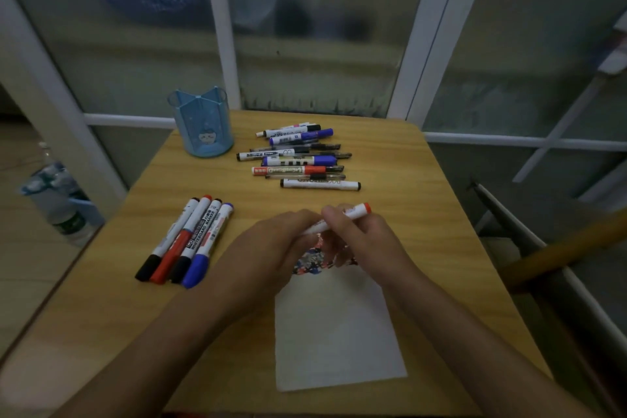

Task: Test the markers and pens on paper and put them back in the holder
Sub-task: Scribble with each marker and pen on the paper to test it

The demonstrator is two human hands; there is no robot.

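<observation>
Both hands hold red marker (342, 219) above paper (334, 332) | right hand (356, 237) grips barrel | left hand (271, 248) grips cap end | holder (203, 127) far beyond paper.

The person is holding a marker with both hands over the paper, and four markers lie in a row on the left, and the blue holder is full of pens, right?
Not quite. The blue holder looks empty in the head view; the other pens lie on the table beside it. The rest is right: both hands, left hand and right hand, hold a marker over the paper, and four markers lie at left.
</observation>
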